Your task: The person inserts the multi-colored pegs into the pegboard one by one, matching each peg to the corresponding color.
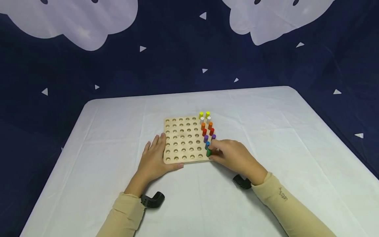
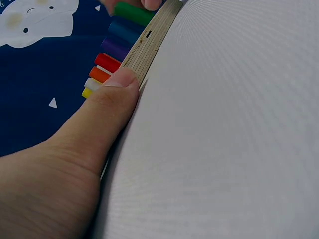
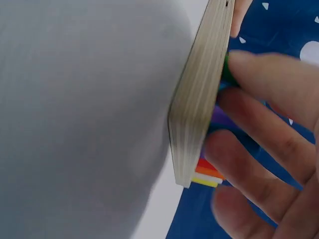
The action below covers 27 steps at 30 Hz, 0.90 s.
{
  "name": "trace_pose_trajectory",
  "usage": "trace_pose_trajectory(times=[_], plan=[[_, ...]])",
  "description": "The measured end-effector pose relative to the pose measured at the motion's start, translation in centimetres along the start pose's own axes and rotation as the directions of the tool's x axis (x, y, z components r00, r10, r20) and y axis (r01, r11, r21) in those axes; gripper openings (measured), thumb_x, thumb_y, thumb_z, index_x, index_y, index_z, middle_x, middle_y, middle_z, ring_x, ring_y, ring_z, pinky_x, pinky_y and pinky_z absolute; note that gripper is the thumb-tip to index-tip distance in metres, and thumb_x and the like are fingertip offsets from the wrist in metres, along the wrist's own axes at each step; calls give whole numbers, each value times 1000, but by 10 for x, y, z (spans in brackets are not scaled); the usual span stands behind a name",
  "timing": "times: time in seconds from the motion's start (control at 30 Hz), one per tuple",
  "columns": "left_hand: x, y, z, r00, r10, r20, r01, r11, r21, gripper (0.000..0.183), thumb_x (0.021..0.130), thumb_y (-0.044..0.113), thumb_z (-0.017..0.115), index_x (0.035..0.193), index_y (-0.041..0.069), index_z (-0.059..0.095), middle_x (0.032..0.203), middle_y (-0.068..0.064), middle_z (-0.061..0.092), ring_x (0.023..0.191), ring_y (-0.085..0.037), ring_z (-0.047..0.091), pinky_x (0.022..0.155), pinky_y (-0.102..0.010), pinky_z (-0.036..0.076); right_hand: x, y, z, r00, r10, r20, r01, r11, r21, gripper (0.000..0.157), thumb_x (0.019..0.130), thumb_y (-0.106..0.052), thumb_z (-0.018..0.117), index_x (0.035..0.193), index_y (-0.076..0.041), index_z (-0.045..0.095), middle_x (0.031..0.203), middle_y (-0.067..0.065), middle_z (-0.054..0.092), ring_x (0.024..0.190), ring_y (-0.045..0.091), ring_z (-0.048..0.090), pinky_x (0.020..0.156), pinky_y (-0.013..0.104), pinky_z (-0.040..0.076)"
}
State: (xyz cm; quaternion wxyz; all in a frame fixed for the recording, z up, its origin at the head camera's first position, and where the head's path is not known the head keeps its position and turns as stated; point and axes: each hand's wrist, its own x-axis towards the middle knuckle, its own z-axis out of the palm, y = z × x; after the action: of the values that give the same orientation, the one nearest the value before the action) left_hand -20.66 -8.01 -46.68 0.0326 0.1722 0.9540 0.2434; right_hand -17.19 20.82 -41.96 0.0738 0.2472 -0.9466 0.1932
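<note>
A square wooden pegboard (image 1: 179,147) lies on the table with rows of round holes. My left hand (image 1: 152,162) rests at its near left corner, fingers straight along the left side and thumb (image 2: 112,94) against the front edge. At the near right corner my right hand (image 1: 235,154) pinches a green peg (image 1: 209,152) standing in the second column from the right. Just behind it stands a blue peg (image 1: 207,144), partly covered by the fingers. Farther back, the two right columns hold paired purple (image 1: 206,138), red (image 1: 204,132), orange (image 1: 203,126), white (image 1: 202,120) and yellow (image 1: 201,115) pegs.
A white cloth (image 1: 118,125) covers the table under the board. Dark wrist straps sit on the left wrist (image 1: 152,199) and right wrist (image 1: 241,182). Behind the table hangs a dark blue curtain (image 1: 171,72) with pale clouds and triangles.
</note>
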Motion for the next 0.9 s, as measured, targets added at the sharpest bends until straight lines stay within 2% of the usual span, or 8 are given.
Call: trace_pose_trajectory(times=[0.2,0.33,0.43,0.53,0.7,0.8,0.9], plan=[[0,1,1,1000,-5,2,5,1000,-4,137,64,77,74,159,2,9,167,-14,14,156,-32,9,127,-51,1,-5,4,-10,1000,5,26,-5,999,35,23,83,-26,82,103,-23,69,89,-13,71,75,3,61,66,24,51],[-1,2,0,1000,-7,3,7,1000,-7,137,64,77,74,159,2,9,167,-14,14,156,-32,9,127,-51,2,-12,11,-30,992,121,46,-125,989,77,32,88,-30,76,117,-21,67,87,-12,69,67,7,56,57,24,46],[-1,2,0,1000,-6,5,6,1000,-10,137,64,77,75,159,2,9,167,-14,14,156,-32,9,127,-51,1,-20,22,-43,968,234,91,-241,968,71,38,90,-31,74,125,-18,63,87,-9,67,64,9,52,54,25,44],[-1,3,0,1000,-6,10,7,1000,-7,137,64,77,74,159,2,9,167,-14,14,156,-32,9,127,-51,1,-30,36,-52,933,323,157,-334,941,47,44,88,-32,75,127,-16,62,86,-7,64,62,10,50,55,26,43],[-1,3,-1,1000,-12,18,12,1000,-4,136,65,76,74,159,2,9,167,-13,14,156,-32,9,127,-51,1,-43,50,-54,892,392,224,-410,911,42,52,82,-40,79,123,-12,62,84,-7,63,63,11,49,57,26,41],[-1,3,-1,1000,-12,17,12,1000,-4,137,64,77,74,159,3,9,167,-14,13,156,-32,9,127,-51,1,-44,54,-50,877,428,218,-441,898,8,55,80,-47,80,117,-9,64,82,-6,64,66,11,51,58,27,42],[1,2,-1,1000,-12,13,12,1000,-4,138,64,78,74,159,3,8,167,-14,12,156,-32,9,127,-51,1,-44,56,-46,864,464,196,-466,884,-35,52,79,-49,79,110,-9,66,80,-4,64,67,12,53,59,27,42]])
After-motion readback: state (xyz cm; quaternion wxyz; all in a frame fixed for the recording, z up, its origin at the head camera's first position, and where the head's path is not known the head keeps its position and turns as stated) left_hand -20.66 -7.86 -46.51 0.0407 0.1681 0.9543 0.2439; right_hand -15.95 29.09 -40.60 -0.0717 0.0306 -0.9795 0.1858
